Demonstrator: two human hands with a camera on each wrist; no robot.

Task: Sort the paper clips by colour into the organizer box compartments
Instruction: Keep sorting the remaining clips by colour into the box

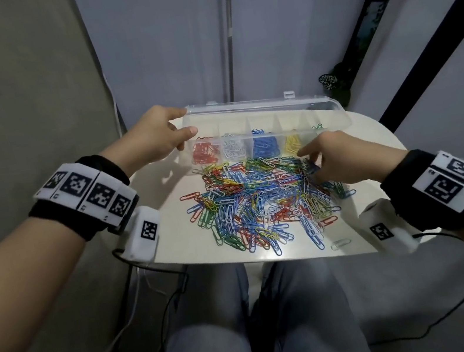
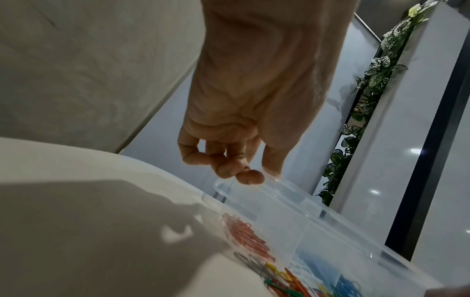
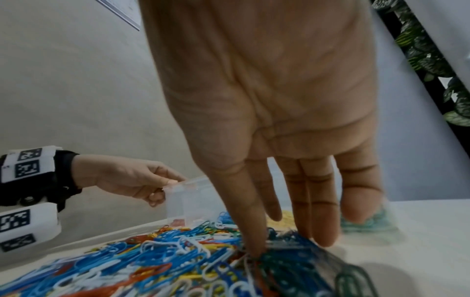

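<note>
Currently, step in hand: you are picking from the mixed pile of paper clips [image 1: 262,198] on the counter [image 1: 174,242], at its far right edge, where dark green and blue clips lie tangled.
Right hand [image 1: 336,162]: fingers extended down into the pile; wrist view shows the fingertips [image 3: 254,249] touching clips, but whether one is pinched cannot be told.
Left hand [image 1: 153,140]: thumb and fingers grip the left end of the organizer box [image 1: 335,117], steadying it.
Box contents: red, white, blue, yellow and green lie in separate compartments, left to right; lid [image 1: 259,109] stands open behind.
Method: separate one clip, or several of one colour, before lifting; clips hook together and a stray colour can ride along.
Obstruction: the pile lies against the box's near wall, so lift clear over it.
Surroundings: a stray clear clip [image 1: 341,244] sits near the counter's front edge, cables [image 1: 167,308] hang below, and a plant [image 1: 332,83] stands beyond the box.
</note>
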